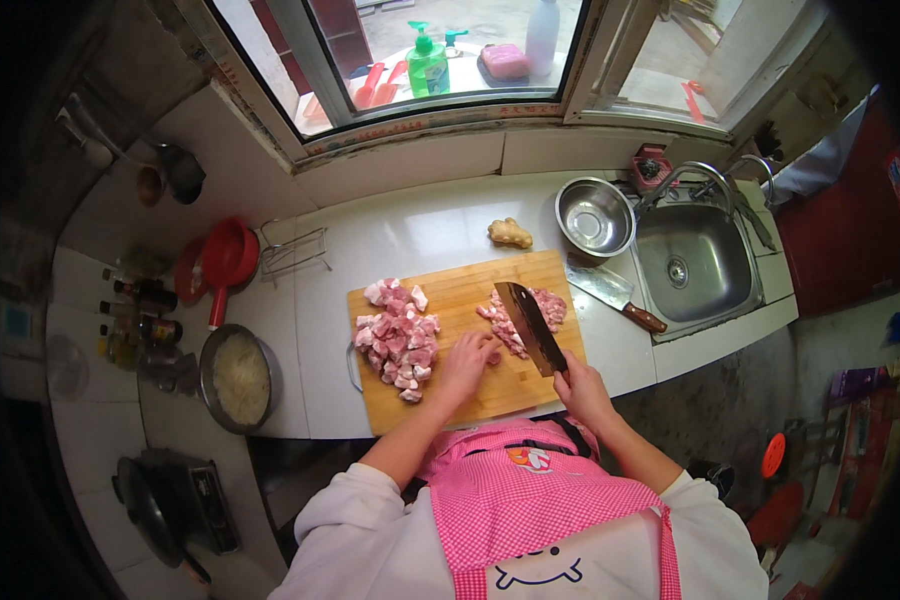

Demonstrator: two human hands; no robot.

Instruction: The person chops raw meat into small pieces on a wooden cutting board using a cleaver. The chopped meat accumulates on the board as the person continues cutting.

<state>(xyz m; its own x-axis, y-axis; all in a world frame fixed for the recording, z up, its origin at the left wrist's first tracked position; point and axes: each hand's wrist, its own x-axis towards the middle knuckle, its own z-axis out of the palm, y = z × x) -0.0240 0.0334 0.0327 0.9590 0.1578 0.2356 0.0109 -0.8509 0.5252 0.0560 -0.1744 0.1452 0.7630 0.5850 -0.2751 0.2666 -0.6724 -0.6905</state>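
My right hand (583, 390) grips the handle of a dark cleaver (531, 326), its blade raised or resting over finely cut raw meat (551, 306) on the right of a wooden cutting board (457, 281). My left hand (468, 361) rests at the middle of the board, fingertips beside a small piece of meat (493, 357); whether they touch it I cannot tell. To its left lies a pile of larger raw meat chunks (397, 337). A piece of ginger (510, 233) sits on the counter behind the board.
Right of the board lie a second cleaver (607, 289) with a wooden handle, a steel bowl (595, 217) and a sink (694, 262). To the left stand a wire rack (294, 253), a red plastic ladle (229, 251), bottles (146, 296) and a bowl of pale shreds (240, 379).
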